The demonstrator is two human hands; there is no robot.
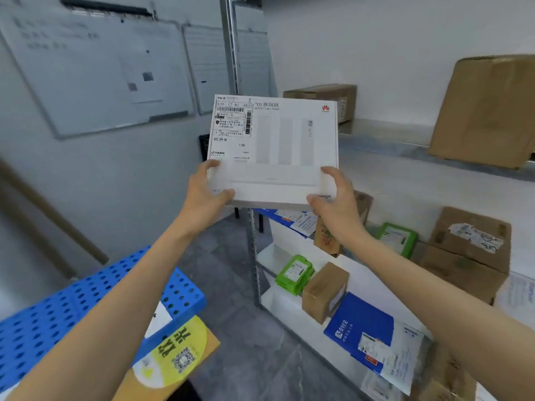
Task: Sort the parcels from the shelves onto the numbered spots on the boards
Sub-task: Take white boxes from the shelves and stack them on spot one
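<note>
Whiteboard (95, 73) on the wall, up and left of the left fingers. Blue perforated board (58, 322) low left, well below them; yellow-labelled carton (179, 354) at its right edge.

Left hand (207, 189): thumb on the front face, fingers wrapped behind, grasping the lower-left corner of the white flat box (278, 157). Box is held in the air between both hands, face toward the camera, clear of the rack. Shipping label (231, 125) at its upper left, above the left thumb.

Right hand (333, 198): same grasp, lower-right corner, thumb in front.

Metal shelf rack (390, 143) behind and right of the right fingers. Large brown carton (486, 111) up and right of them; green parcel (293, 274) and blue mailer (364, 331) on the lower shelves, below them.
</note>
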